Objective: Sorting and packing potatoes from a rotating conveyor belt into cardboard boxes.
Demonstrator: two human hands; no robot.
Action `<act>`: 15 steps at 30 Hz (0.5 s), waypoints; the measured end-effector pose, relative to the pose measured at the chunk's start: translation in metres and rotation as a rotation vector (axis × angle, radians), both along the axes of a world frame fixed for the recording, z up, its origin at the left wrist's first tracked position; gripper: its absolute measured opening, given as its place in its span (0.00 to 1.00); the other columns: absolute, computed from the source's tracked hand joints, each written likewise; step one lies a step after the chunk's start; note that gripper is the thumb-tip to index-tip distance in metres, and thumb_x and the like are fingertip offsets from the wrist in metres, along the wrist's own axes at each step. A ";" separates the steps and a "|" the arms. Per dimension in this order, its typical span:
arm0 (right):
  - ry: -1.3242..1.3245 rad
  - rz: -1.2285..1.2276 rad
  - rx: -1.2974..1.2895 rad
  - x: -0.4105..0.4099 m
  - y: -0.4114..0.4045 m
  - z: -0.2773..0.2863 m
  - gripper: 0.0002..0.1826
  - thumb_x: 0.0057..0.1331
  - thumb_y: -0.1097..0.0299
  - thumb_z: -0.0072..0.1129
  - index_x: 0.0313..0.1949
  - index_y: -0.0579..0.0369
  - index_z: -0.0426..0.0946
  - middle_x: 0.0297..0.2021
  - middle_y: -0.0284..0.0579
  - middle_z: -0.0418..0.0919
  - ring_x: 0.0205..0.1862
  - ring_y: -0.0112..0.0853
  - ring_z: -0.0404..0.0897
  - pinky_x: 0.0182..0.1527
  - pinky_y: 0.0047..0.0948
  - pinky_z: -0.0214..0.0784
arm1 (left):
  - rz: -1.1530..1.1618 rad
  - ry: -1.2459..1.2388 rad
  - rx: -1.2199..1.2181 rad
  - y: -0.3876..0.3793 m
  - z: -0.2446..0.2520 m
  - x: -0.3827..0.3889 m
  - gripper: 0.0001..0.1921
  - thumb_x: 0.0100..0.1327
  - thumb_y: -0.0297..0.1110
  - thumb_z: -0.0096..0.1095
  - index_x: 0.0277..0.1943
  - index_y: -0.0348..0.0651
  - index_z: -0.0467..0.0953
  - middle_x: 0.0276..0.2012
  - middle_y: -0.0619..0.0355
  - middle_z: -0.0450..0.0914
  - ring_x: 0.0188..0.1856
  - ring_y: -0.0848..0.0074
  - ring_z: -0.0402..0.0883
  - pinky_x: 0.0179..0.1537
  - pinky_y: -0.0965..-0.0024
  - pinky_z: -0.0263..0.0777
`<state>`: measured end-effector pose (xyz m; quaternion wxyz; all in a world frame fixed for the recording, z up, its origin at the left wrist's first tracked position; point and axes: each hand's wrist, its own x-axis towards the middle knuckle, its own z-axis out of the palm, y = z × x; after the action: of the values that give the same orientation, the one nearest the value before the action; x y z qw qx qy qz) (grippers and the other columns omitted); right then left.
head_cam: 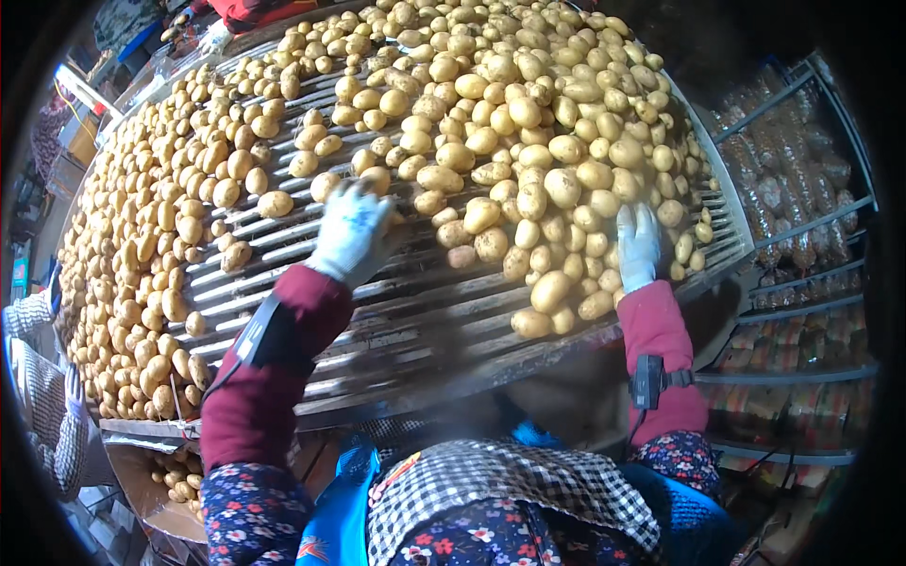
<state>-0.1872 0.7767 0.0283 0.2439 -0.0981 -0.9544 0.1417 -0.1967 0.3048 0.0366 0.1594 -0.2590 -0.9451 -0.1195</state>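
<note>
A large slatted sorting table [396, 318] lies before me, with potatoes [524, 113] heaped over its far and right parts and more spread along its left side. My left hand [354, 230], in a white knitted glove, reaches over the middle slats. Its fingertips touch potatoes at the near edge of the heap; whether they grip one is hidden by the hand. My right hand [638, 244], gloved too, rests with its fingers apart against the potatoes near the table's right end.
Co-workers' gloved hands show at the left edge [73, 390] and far left corner [214, 37]. A cardboard box [134, 481] with potatoes stands below the table's near left corner. Metal racks [800, 311] with packed goods stand at the right.
</note>
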 end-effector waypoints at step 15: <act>0.073 -0.046 0.078 0.001 -0.010 0.005 0.30 0.74 0.44 0.53 0.60 0.59 0.75 0.61 0.59 0.75 0.61 0.55 0.74 0.63 0.50 0.66 | -0.008 0.158 0.069 0.021 -0.029 -0.113 0.17 0.58 0.27 0.59 0.52 0.47 0.78 0.40 0.53 0.84 0.46 0.56 0.82 0.45 0.53 0.73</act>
<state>-0.1867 0.7662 0.0335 0.2852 -0.1053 -0.9472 0.1022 -0.3099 0.3260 0.0076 0.2417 -0.2656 -0.9239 -0.1319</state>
